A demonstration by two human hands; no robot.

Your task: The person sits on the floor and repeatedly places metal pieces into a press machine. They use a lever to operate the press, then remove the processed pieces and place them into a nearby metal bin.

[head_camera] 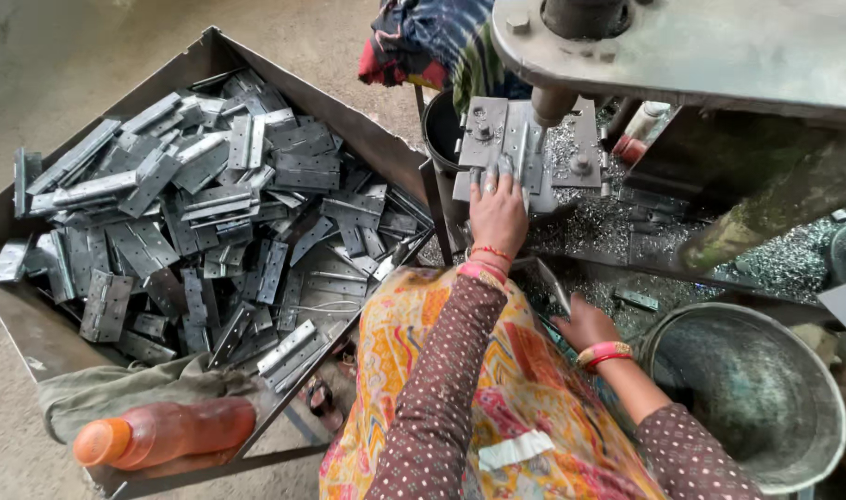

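— Where does the work stand right now?

— One hinge plate (pixel 525 153) lies on the press jig (pixel 497 139), right under the punch (pixel 551 104). The left hand (pixel 497 215) rests on it, fingers (pixel 490 176) stretched flat and pressing it down rather than curled around it.

— And the right hand?

— The right hand (pixel 585 324) sits low by the person's lap, near a small metal piece (pixel 638 298) on the press bed. Whether its fingers are closed on anything I cannot tell; they are turned away from the camera.

— How much looks finished?

— My guess is little. The big metal tray (pixel 349 116) to the left is heaped with grey hinges (pixel 210 213), so plenty looks left to feed. Silvery shavings (pixel 599 222) are scattered around the jig, so some plates have probably been punched. The round metal basin (pixel 826 407) on the right shows no hinges in it.

— Anything else nearby?

— An orange bottle (pixel 164 433) lies on a cloth (pixel 108 389) at the tray's near corner.
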